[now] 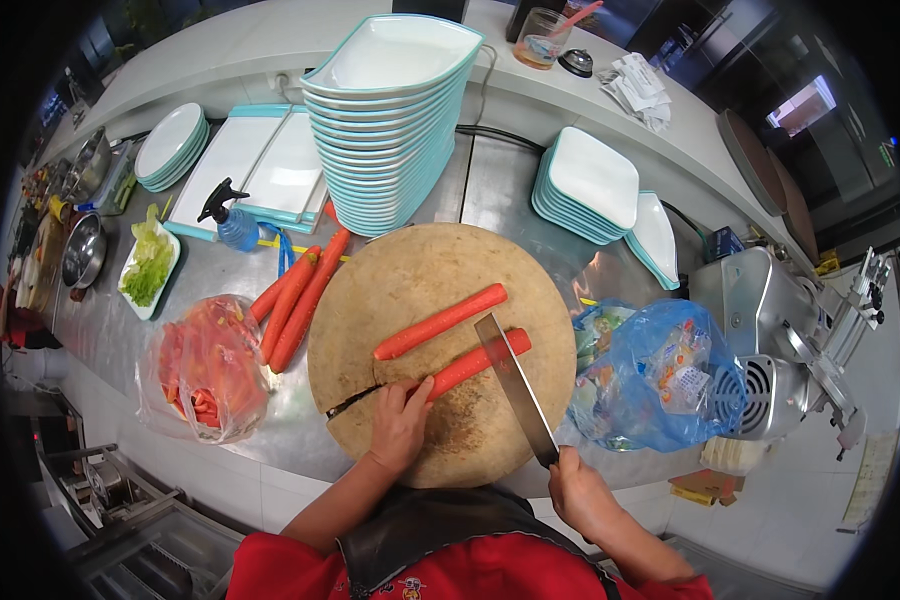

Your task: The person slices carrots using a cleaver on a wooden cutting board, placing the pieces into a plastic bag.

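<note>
On a round wooden chopping board (420, 277) lie two peeled carrots. My left hand (401, 424) grips the lower end of the nearer carrot (461, 371), thumb and fingers around it. A cleaver (521, 390) is in my right hand (581, 491), its blade crossing over that carrot near the far right end; whether it touches cannot be told. The other peeled carrot (441, 321) rests just beyond, at a slant. Several whole carrots (300, 315) lie left of the board, beside a clear plastic bag (214, 367) holding red-orange pieces.
A tall stack of white dishes (390, 127) stands behind the board. Square plates (589, 184) are stacked at the back right. A blue plastic bag (656, 375) and a metal slicing machine (750, 300) are on the right. A spray bottle (236, 225) and a lettuce dish (150, 266) stand left.
</note>
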Demonstrator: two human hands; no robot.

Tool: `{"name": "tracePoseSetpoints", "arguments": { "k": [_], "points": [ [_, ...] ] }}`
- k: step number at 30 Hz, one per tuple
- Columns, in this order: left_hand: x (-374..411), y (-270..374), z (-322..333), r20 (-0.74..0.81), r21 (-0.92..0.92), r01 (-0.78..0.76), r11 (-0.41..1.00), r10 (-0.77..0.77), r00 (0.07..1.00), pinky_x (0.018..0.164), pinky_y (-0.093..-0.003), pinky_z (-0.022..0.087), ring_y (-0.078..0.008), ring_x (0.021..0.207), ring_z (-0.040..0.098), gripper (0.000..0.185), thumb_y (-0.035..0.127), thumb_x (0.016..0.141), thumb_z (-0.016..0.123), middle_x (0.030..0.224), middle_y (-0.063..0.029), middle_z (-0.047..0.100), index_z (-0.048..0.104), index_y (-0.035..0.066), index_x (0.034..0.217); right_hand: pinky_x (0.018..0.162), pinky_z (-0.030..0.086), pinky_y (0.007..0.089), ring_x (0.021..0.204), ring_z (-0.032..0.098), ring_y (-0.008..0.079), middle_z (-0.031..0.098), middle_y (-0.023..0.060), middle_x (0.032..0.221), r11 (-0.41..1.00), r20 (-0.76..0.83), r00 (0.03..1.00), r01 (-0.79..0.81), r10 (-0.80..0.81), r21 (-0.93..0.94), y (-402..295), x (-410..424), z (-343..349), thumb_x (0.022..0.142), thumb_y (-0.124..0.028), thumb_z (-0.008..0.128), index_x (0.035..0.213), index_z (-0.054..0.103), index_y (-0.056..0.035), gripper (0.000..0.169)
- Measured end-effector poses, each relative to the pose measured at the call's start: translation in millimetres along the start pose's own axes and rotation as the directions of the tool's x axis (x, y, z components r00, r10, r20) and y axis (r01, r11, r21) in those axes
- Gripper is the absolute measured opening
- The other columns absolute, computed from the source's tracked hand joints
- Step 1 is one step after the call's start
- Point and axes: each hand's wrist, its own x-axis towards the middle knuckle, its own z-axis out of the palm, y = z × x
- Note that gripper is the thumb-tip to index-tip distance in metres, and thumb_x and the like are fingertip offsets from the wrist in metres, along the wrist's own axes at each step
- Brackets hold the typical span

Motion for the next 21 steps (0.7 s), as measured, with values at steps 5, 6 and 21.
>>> {"name": "tracePoseSetpoints", "arguments": {
  "k": [5,6,21],
  "points": [
    [0.8,0.8,-1.0,-0.004,0.003,-0.008,1.0,0.008,1.0,0.08,-0.0383,0.044,-0.0298,0.091,0.052,0.044,0.005,0.073,0.068,0.101,-0.0123,0.054,0.06,0.004,0.116,0.056,0.044,0.0541,0.064,0.056,0.049,0.057,0.0315,0.073,0.999,-0.017,0.999,0.028,-0.027,0.032,1.7,-0.6,0.2,0.087,-0.005,0.052,0.104,0.037,0.0056,0.025],
    [0.6,0.6,-0.5,-0.005,-0.001,-0.004,1.0,0.004,1.0,0.08,-0.0383,0.044,-0.0297,0.091,0.052,0.044,0.005,0.073,0.068,0.101,-0.0123,0.054,0.06,0.004,0.116,0.056,0.044,0.0542,0.064,0.056,0.049,0.056,0.0315,0.073,0.999,-0.019,0.999,0.039,-0.038,0.038,0.7,-0.4,-0.9,0.087,-0.005,0.052,0.104,0.037,0.0056,0.025],
    [0.1,-3.2,1.6,-0.017,0.005,-0.047,0.999,0.047,0.999,0.078,-0.0378,0.044,-0.0295,0.089,0.052,0.043,0.004,0.073,0.067,0.098,-0.0123,0.054,0.06,0.003,0.115,0.061,0.046,0.0542,0.068,0.057,0.0497,0.055,0.0331,0.08,0.997,0.145,0.989,-0.014,0.026,-0.081,-7.7,16.1,-11.9,0.081,0.001,0.045,0.093,0.037,0.0064,0.015]
  ]
}}
